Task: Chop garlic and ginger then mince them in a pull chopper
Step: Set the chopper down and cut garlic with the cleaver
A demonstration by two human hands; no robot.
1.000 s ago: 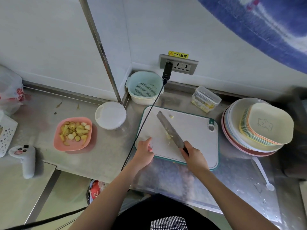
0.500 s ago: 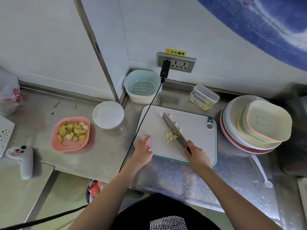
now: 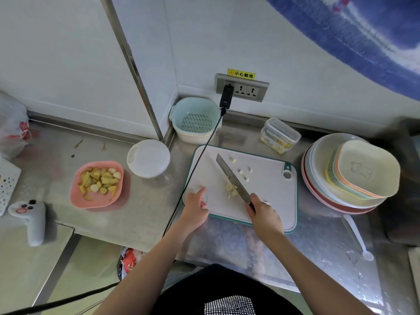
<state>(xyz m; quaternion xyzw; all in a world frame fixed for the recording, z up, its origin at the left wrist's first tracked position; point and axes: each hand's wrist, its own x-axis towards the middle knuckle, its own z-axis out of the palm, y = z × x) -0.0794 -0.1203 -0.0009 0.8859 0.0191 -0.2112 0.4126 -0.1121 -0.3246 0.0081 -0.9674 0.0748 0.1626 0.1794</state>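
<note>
My right hand point(image 3: 263, 214) grips the knife point(image 3: 230, 178) by its handle, blade lying across the garlic pieces point(image 3: 230, 188) on the cutting board point(image 3: 268, 192). My left hand point(image 3: 195, 205) rests at the board's left edge, forefinger out, holding nothing. Bits lie scattered to the right of the blade; a hard chop could flick more off the board. The black cable point(image 3: 197, 164) runs just beside my left hand and could snag. The pull chopper point(image 3: 148, 158) and pink plate point(image 3: 97, 185) of ginger and garlic wait to the left on the counter point(image 3: 150, 212).

White walls point(image 3: 68, 64), steel counter point(image 3: 295, 258)
</note>
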